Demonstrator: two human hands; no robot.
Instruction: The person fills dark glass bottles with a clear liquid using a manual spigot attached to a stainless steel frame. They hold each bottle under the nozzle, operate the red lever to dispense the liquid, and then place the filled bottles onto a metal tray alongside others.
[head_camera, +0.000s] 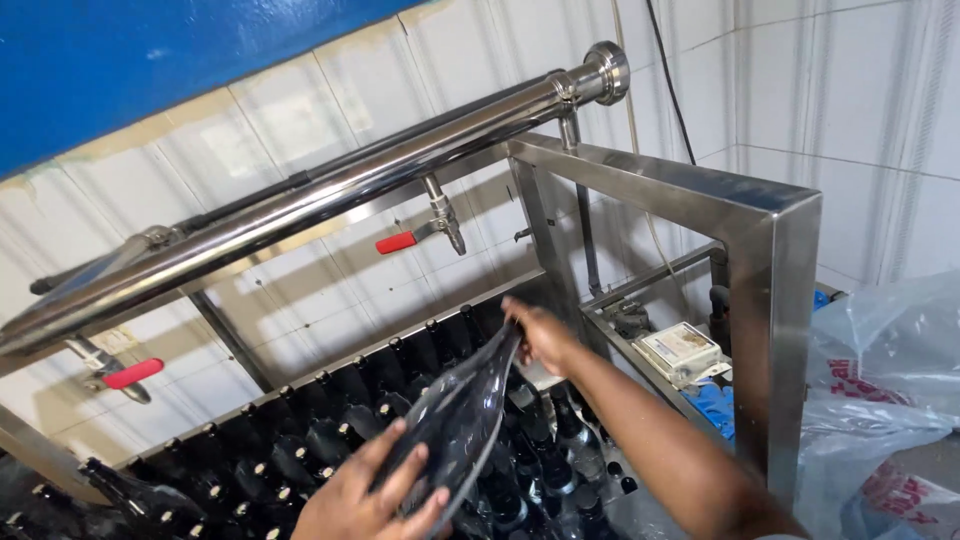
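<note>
Both hands — L (365, 500), R (545, 335) — grip dark bottle (460, 420).

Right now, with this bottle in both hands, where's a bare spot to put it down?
The tank is packed: dark bottles fill the rows below the left hand and the held bottle. The only gap is a small pale patch beside the right hand, by the steel frame post. The shelf holds a white box.

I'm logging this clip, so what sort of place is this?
Probably a small bottling or bottle-washing room: rows of dark glass bottles, a steel pipe with red-handled taps, and white tiled walls.
</note>
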